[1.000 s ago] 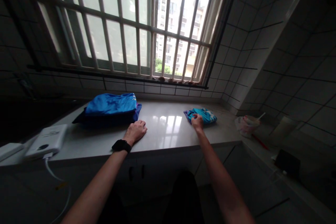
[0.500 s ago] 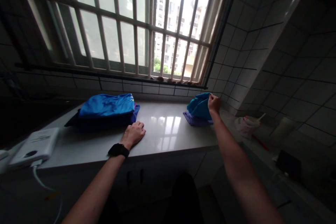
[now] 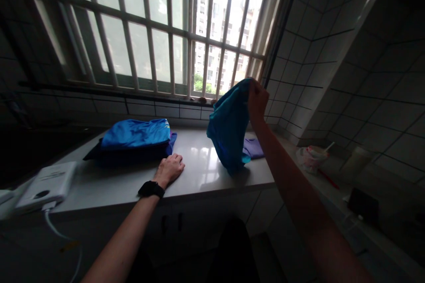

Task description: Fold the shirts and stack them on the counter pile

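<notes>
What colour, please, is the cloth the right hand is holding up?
The cloth is teal blue; the head view shows it best.

A teal garment dangles from one pinched corner.

A barred window stands beyond the desk, with a white box and its cable at near left. A cup with a straw sits right, below tiled walls.
</notes>
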`<state>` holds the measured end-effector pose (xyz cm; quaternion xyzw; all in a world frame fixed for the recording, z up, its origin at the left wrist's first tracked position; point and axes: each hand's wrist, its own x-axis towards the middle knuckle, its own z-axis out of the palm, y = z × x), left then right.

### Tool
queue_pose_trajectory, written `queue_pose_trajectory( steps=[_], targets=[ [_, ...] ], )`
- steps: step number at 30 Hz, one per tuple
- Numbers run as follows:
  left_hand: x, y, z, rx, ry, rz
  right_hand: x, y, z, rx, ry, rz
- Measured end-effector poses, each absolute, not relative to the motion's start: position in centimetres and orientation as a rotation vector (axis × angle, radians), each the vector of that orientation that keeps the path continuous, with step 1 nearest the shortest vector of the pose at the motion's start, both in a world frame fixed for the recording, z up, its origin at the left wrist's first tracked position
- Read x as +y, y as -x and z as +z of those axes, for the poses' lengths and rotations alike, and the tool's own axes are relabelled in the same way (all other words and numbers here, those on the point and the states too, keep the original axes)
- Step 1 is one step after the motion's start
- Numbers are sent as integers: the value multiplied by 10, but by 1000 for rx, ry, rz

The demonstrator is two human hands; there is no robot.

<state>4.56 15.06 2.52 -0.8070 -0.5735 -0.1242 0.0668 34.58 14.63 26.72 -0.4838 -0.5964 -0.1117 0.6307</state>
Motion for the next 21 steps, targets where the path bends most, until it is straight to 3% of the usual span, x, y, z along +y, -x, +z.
queue_pose_trajectory(
  steps=[4, 11, 16, 21],
  targets=[
    [149, -43, 27, -1677, 2502, -400, 154, -324, 241, -1485, 1031, -71],
    [145, -39, 29, -1577, 2623, -488, 141, -301, 90, -1925, 1707, 598],
    [143, -43, 32, -1544, 2632, -501, 123, -283, 19, -1850, 1752, 390],
    [138, -42, 38, -1556, 2557, -543, 125, -290, 5, -1549, 1488, 394]
  ],
)
